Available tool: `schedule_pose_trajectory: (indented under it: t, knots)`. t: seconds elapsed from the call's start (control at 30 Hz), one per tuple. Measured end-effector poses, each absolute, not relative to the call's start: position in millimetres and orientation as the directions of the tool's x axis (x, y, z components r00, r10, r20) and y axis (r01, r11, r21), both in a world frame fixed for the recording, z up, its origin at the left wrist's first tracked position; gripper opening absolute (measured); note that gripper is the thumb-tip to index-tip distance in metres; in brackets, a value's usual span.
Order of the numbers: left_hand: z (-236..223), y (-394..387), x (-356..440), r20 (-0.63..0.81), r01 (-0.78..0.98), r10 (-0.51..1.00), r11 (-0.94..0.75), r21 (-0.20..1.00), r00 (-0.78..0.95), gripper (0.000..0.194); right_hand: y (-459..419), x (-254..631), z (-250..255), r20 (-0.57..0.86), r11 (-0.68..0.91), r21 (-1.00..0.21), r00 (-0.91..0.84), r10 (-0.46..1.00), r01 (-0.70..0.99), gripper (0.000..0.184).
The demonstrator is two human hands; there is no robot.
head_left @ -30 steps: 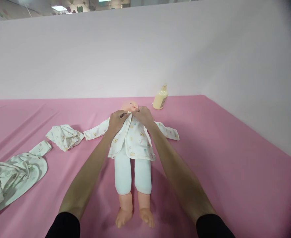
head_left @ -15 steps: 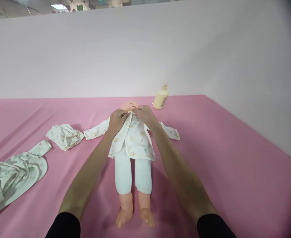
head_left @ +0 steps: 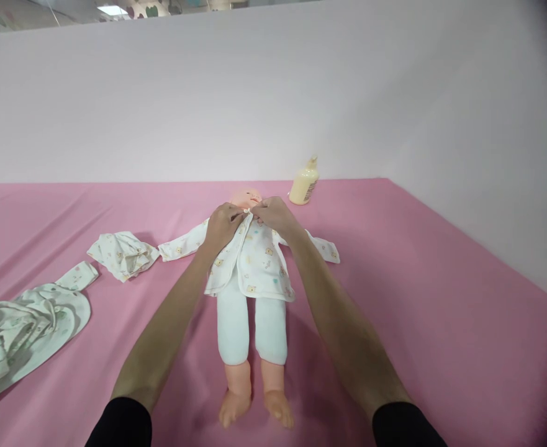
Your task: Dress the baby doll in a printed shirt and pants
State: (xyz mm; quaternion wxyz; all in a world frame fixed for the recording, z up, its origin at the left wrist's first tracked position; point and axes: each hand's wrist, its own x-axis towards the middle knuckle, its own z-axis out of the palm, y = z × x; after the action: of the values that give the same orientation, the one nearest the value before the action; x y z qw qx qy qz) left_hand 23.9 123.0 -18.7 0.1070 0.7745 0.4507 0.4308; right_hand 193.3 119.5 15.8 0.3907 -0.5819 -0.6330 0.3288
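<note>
A baby doll (head_left: 275, 332) lies on its back, feet toward me, in white leggings and a white printed baby jacket (head_left: 264, 267). The jacket's front edges meet at the neck and part lower down. My left hand (head_left: 223, 226) pinches the jacket near the collar from the left. From the other side, my right hand (head_left: 275, 214) has its fingers closed on the collar just below the doll's chin. Both sets of fingertips are close together, and the fastening between them is too small to make out.
A pink sheet (head_left: 417, 323) covers the surface, with a pale wall (head_left: 184, 105) behind it. A yellowish pump bottle (head_left: 303, 183) stands beyond the doll. To the left lie a crumpled printed cloth (head_left: 124, 254) and a larger printed garment (head_left: 35, 323).
Both hands stay at the collar, with only slight finger movement. The whole view has shifted a little; the doll and the clothes otherwise lie as before.
</note>
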Motion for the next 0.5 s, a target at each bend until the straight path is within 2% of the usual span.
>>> schedule_pose_trajectory:
  t: [0.27,0.5]
  knots:
    - [-16.9,120.6,24.5,0.578,0.66,0.774,-0.579,0.479,0.259,0.024,120.0,192.1,15.9,0.078,0.077,-0.936,-0.011,0.997,0.344,0.015]
    - [-16.8,119.6,24.0,0.584,0.683,0.761,-0.587,0.435,0.283,0.029,118.7,191.1,17.9,0.088,0.092,-0.936,-0.026,0.996,0.339,0.015]
